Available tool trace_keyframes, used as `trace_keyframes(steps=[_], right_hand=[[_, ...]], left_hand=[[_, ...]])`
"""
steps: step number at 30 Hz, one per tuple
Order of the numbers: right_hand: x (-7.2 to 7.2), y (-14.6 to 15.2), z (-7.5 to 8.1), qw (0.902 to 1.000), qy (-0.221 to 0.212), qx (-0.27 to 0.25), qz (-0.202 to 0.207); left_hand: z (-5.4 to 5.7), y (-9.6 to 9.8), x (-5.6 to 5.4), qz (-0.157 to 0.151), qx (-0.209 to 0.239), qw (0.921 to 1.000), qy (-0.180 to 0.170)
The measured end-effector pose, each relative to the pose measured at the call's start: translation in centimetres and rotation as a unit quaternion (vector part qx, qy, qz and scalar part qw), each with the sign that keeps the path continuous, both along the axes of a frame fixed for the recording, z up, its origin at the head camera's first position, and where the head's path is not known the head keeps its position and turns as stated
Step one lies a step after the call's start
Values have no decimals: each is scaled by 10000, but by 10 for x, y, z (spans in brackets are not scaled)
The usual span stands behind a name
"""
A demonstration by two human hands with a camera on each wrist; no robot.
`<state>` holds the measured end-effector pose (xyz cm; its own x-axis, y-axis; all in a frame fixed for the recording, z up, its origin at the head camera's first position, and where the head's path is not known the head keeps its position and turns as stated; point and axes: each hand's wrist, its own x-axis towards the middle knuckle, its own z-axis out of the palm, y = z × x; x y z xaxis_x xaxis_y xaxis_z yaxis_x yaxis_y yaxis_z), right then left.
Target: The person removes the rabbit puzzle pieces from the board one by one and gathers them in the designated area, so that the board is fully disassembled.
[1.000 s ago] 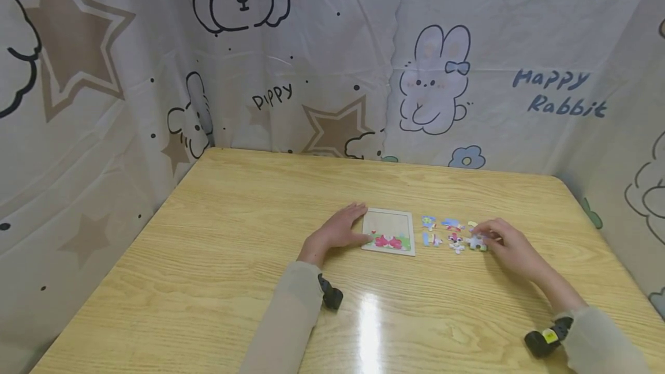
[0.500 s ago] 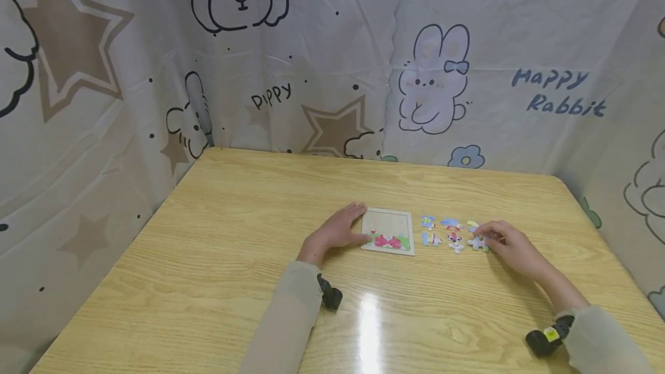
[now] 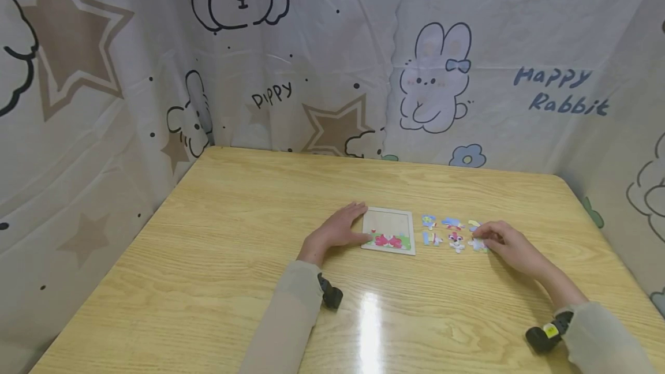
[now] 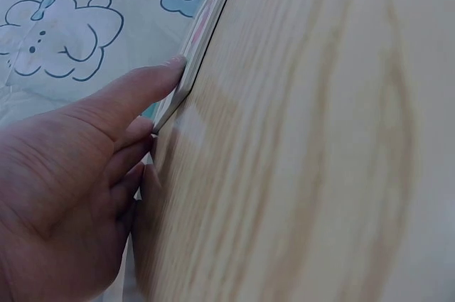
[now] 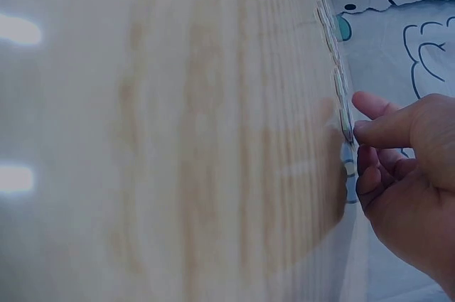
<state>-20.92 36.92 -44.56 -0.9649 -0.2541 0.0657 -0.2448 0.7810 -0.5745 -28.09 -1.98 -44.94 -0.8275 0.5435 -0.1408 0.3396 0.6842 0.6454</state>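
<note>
A square wooden jigsaw tray (image 3: 387, 224) lies on the table, its near strip filled with a green and pink picture and the rest bare wood. My left hand (image 3: 340, 228) rests along the tray's left side, fingertips at the far corner and the thumb on the near part. In the left wrist view the thumb (image 4: 146, 89) presses the tray's edge. To the right, my right hand (image 3: 511, 247) pinches the near-right jigsaw piece (image 3: 477, 245) between thumb and fingers, which partly hide it. Beside it lies a piece with a red and white animal face (image 3: 456, 241).
Other loose jigsaw pieces lie in two short rows: a blue and yellow piece (image 3: 428, 221), a blue piece (image 3: 453, 223), a yellowish piece (image 3: 474, 224) and a striped piece (image 3: 432, 239). A printed curtain (image 3: 312, 62) stands behind and beside the wooden table (image 3: 249, 212).
The near-right jigsaw piece has shifted and turned slightly under my right fingers. My left hand and the tray have stayed in place.
</note>
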Motion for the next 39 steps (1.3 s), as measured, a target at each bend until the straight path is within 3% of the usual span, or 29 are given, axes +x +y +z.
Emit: trace_keyframes(steps=[16, 21, 26, 39], right_hand=[[-4, -12, -1, 9997, 245, -64, 65], [-8, -30, 1, 9991, 300, -278, 115], [-15, -51, 3, 9988, 76, -442, 178], [-32, -110, 1, 9952, -251, -593, 732]], left_hand=[[5, -7, -9, -446, -342, 9974, -447], [6, -8, -11, -513, -365, 9969, -473], [6, -7, -12, -533, -389, 9969, -439], [9, -7, -9, -495, -322, 9973, -436]])
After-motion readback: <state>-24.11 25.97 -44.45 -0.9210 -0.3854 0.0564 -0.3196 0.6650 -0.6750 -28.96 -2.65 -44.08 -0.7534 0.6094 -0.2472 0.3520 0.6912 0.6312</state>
